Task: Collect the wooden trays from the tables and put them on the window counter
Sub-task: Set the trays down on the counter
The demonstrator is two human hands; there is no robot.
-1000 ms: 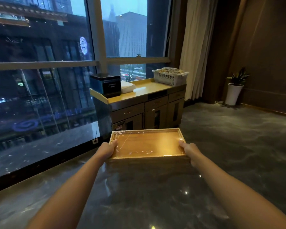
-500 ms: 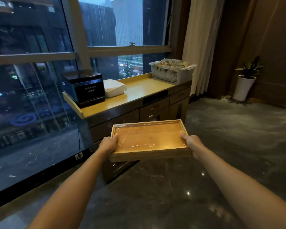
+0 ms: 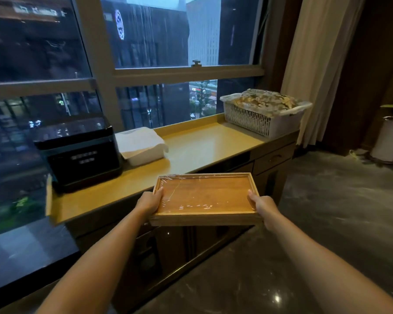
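I hold a rectangular wooden tray, wrapped in clear film, level in front of me. My left hand grips its left short edge and my right hand grips its right short edge. The tray hovers in the air just in front of the front edge of the yellow-topped window counter, over the cabinet's drawers. The counter runs along the window from lower left to upper right.
On the counter stand a black box-shaped appliance at the left, a white folded stack beside it, and a white plastic basket with wrapped contents at the right end. A curtain and a potted plant are further right.
I have walked closer to the counter with the tray in both hands. The counter now looms larger and the tray reaches its front edge.
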